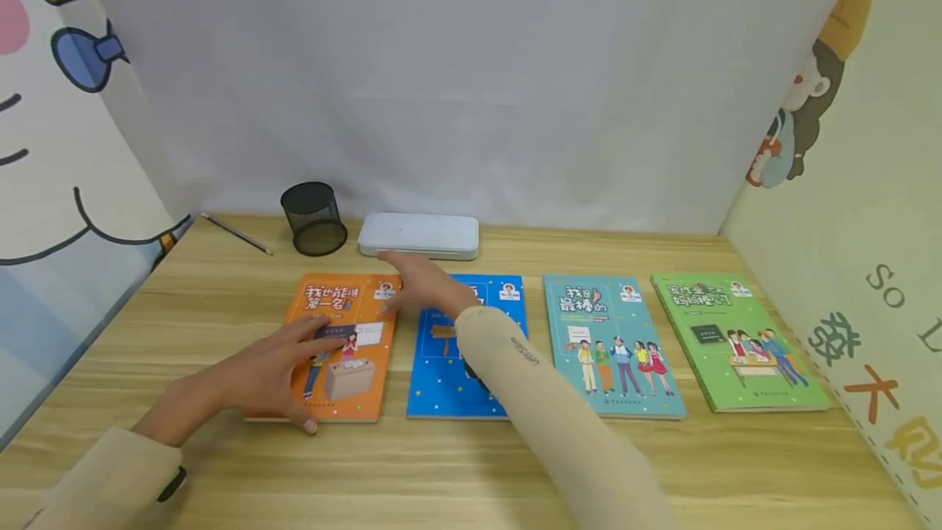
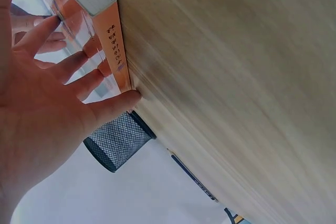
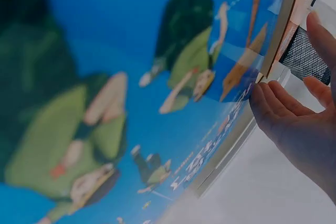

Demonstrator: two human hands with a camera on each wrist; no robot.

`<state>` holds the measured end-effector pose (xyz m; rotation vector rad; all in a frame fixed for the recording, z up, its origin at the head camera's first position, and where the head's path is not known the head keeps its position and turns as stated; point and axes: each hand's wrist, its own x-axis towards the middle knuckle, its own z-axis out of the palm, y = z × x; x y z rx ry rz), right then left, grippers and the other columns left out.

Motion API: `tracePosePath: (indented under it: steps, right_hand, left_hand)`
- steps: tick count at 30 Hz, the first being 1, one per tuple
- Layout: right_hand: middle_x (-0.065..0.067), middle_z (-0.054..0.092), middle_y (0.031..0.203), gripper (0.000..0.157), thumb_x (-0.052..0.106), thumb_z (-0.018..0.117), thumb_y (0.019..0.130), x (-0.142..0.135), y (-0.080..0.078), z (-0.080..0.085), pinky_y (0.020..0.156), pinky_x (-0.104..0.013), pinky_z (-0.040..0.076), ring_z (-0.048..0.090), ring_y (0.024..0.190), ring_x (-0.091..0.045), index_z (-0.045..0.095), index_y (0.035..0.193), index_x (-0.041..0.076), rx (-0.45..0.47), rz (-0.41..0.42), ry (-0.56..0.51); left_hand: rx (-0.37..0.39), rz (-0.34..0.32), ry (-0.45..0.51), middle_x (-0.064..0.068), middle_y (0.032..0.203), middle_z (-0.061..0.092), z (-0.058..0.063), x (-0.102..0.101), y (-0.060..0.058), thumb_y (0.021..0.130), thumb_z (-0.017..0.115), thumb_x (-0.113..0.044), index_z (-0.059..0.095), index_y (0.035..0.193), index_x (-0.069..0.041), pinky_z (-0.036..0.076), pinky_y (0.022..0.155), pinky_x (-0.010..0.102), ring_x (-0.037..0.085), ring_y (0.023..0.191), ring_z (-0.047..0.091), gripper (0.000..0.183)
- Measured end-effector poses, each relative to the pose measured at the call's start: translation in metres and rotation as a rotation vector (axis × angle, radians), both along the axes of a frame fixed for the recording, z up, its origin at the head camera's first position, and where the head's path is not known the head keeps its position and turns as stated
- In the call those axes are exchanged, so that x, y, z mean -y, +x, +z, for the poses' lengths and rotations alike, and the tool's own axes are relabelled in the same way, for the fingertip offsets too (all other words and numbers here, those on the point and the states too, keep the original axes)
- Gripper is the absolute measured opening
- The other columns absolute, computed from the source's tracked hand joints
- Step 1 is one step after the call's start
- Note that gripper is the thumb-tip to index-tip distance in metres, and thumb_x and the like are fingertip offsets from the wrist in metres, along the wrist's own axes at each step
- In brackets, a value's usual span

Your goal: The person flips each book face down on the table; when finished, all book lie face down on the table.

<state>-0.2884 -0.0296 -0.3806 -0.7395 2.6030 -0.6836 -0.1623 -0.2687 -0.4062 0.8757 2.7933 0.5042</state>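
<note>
On the wooden table lies an orange book [image 1: 364,391], its cover facing up. My left hand [image 1: 265,370] is spread over its left side. In the left wrist view, straight fingertips of the left hand [image 2: 52,106] touch the cover and spine edge. My right hand [image 1: 423,283] reaches across the blue book [image 1: 449,391], thumb and fingers apart near the orange book's upper right corner. Relaxed fingers of the right hand [image 3: 302,124] appear beside the blue book's edge in the right wrist view, gripping nothing. The right sleeve hides part of the blue cover.
To the right lie a teal book [image 1: 614,350] and a green book [image 1: 739,342]. A white pencil case [image 1: 419,235], a black mesh pen holder [image 1: 313,219] and a pencil [image 1: 237,234] sit along the back, before a pale curtain [image 1: 471,88].
</note>
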Motion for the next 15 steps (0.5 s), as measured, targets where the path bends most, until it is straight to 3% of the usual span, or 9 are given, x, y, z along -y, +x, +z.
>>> tracePosePath:
  steps: [15]
  right_hand:
    - [-0.001, 0.042, 0.159, 0.075, 0.031, 0.078, 0.088, 0.012, -0.005, -0.003, 0.121, -0.043, 0.032, 0.037, 0.147, -0.023, 0.041, 0.152, 0.022, 0.007, -0.033, 0.04]
  left_hand:
    - [0.025, 0.043, -0.032, 0.027, 0.156, 0.031, 0.002, -0.004, 0.001, 0.058, 0.084, -0.07, 0.049, 0.148, -0.02, 0.042, 0.1, 0.071, 0.053, 0.141, 0.031, 0.109]
